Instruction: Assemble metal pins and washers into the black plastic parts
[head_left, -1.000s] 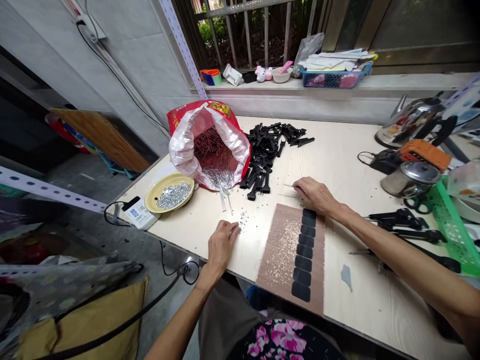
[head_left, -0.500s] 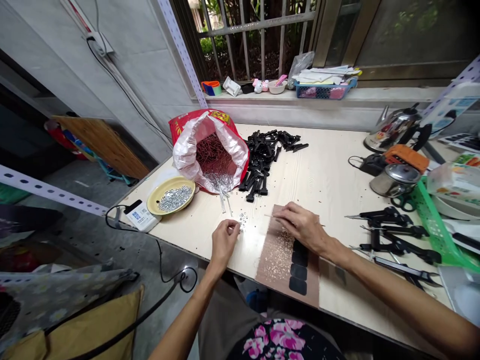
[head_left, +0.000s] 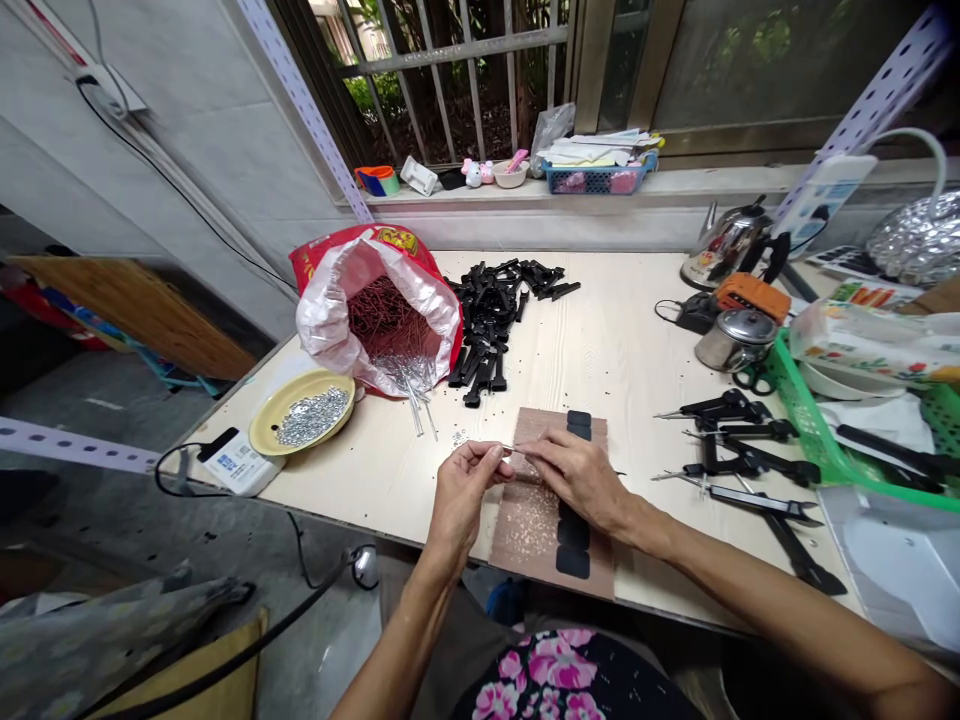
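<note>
My left hand (head_left: 466,489) and my right hand (head_left: 576,474) meet fingertip to fingertip above the near edge of a brown mat (head_left: 551,500) with black pads. The right hand pinches a thin metal pin (head_left: 517,449) that points left. The left hand's fingers are pinched at the pin's tip on something too small to name. A few small silver bits (head_left: 459,438) lie on the table just beyond the left hand. Loose pins (head_left: 417,408) spill from a red and white bag (head_left: 375,305).
A yellow dish of silver bits (head_left: 301,421) sits at the left by a white device (head_left: 236,462) with a cable. A pile of black plastic parts (head_left: 489,315) lies behind the mat. Black assembled pieces (head_left: 739,452), a green basket (head_left: 840,445), pots and a kettle (head_left: 731,240) are on the right.
The right hand carried the pin from the far side of the mat back toward me. The left hand lifted off the silver bits and met it. The view shifted right.
</note>
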